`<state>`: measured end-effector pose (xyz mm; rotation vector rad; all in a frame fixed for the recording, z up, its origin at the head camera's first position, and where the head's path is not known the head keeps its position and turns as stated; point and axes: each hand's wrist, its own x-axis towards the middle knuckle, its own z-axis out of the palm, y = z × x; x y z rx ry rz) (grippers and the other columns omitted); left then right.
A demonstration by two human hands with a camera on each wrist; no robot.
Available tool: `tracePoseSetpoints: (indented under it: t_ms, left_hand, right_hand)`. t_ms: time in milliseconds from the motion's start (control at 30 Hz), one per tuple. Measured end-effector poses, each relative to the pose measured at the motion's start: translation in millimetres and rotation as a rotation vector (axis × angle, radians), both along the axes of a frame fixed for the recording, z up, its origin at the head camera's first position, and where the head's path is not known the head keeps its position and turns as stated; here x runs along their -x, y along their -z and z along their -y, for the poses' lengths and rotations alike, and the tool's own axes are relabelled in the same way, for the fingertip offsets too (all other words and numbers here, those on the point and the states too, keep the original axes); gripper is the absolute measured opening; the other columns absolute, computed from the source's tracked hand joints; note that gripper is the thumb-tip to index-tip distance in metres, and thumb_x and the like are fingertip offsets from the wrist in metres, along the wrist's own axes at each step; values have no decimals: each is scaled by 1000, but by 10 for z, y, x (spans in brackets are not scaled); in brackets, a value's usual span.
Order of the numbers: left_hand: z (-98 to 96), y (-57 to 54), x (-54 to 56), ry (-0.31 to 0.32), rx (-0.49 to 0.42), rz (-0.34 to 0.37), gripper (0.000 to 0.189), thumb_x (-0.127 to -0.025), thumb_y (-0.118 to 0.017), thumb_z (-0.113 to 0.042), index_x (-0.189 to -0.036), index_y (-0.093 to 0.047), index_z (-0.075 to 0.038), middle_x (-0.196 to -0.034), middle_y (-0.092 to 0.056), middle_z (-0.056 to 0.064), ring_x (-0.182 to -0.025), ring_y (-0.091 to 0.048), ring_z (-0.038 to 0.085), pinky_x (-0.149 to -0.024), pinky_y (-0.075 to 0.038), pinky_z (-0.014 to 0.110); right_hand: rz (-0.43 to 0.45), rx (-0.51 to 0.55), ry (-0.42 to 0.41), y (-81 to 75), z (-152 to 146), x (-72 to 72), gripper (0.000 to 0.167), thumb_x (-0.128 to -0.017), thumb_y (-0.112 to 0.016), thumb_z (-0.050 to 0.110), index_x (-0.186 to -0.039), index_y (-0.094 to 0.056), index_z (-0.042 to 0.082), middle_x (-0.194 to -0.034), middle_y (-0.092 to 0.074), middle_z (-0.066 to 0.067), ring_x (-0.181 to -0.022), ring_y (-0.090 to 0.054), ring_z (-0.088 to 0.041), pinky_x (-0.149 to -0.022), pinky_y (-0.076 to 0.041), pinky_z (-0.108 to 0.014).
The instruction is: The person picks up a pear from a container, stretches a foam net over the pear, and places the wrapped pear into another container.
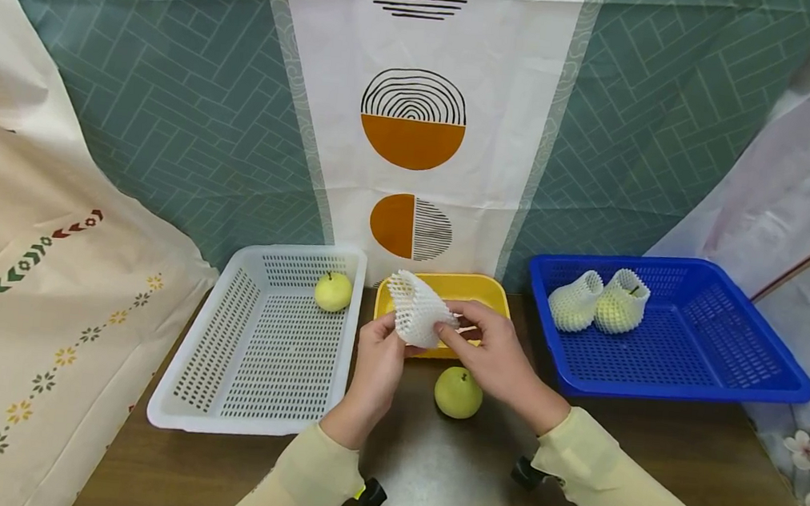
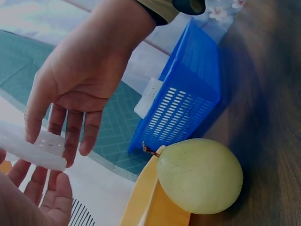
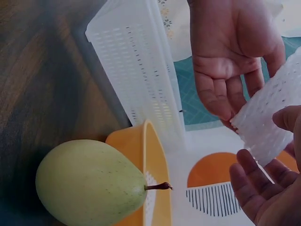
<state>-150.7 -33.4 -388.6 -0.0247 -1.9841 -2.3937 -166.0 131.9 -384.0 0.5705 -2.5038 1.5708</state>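
A white foam fruit net [image 1: 416, 312] is held up between both hands, over the front of the yellow basket [image 1: 492, 286]. My left hand [image 1: 379, 362] grips its left side, while my right hand [image 1: 494, 348] pinches the other end between thumb and fingers. No fruit shows inside the net. Just below the hands, a bare green pear [image 1: 459, 393] stands on the table with its stem up; neither hand touches it. In the right wrist view the pear [image 3: 91, 182] appears close up, in front of the yellow basket.
At left stands a white basket [image 1: 246, 420] holding one yellow-green pear [image 1: 332, 292]. A blue basket [image 1: 682, 390] at right holds two pears in foam nets [image 1: 621, 304]. The brown table [image 1: 449, 490] runs under everything, with a patterned curtain [image 1: 186, 105] behind.
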Motion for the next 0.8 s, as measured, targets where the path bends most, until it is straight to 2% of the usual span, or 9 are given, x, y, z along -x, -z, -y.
tracePoseSetpoints:
  t_ms: [100, 200, 333, 467, 533, 667, 733, 800]
  left_hand:
    - [1, -12, 4, 41, 25, 18, 25, -94, -54, -18, -109, -66, -2, -102, -64, 5, -84, -60, 13, -74, -54, 29]
    - [3, -25, 9, 99, 55, 37, 28, -93, -57, -22, -110, -62, -1, -100, -63, 6, -84, -60, 12, -74, -51, 25]
    - [16, -29, 17, 145, 106, 62, 31, -90, -59, -18, -117, -58, -3, -103, -64, 9, -84, -60, 11, -72, -50, 23]
    - [46, -26, 27, 160, 154, 65, 36, -87, -62, -16, -122, -57, -6, -101, -63, 11, -83, -58, 12, -70, -49, 22]
    - [63, -29, 28, 189, 170, 65, 39, -86, -65, -19, -122, -57, -7, -99, -62, 10, -82, -58, 13, -70, -49, 22]
    - [89, -18, 31, 269, 201, 70, 37, -85, -68, -21, -119, -61, -8, -97, -61, 9, -81, -55, 15, -66, -48, 22]
    - [95, -13, 28, 287, 221, 63, 33, -85, -68, -20, -115, -63, -8, -97, -60, 9, -82, -54, 16, -66, -48, 23]
    - [96, -5, 27, 288, 233, 56, 30, -85, -68, -18, -113, -64, -7, -97, -60, 8, -83, -53, 16, -67, -48, 25]
  right_hand:
    - [3, -4, -6, 6, 0, -15, 32, -86, -66, 36, -117, -61, 31, -112, -62, 9, -95, -62, -11, -80, -55, -30]
    - [2, -1, -16, 12, -1, -17, 37, -86, -67, 26, -122, -59, 28, -116, -60, 7, -98, -61, -13, -81, -55, -32]
    - [15, 17, -21, 20, -3, -7, 48, -82, -70, 14, -126, -55, 23, -120, -58, 2, -99, -60, -17, -82, -55, -36]
    - [25, 34, -31, 33, -32, 3, 58, -76, -77, 15, -129, -53, 22, -123, -57, -1, -101, -60, -18, -82, -54, -32]
    - [25, 53, -53, 38, -57, 4, 62, -75, -78, 14, -130, -51, 20, -125, -56, -5, -102, -59, -20, -82, -53, -30]
    - [59, 126, -106, 32, -94, -7, 60, -76, -76, 9, -131, -51, 18, -126, -55, -10, -105, -58, -24, -82, -52, -27]
    - [80, 167, -120, 14, -99, -21, 54, -80, -73, 8, -129, -53, 17, -125, -56, -10, -104, -58, -24, -81, -52, -26]
    - [66, 191, -127, 8, -105, -26, 45, -84, -67, 5, -127, -54, 13, -124, -57, -10, -102, -59, -23, -81, -53, -25]
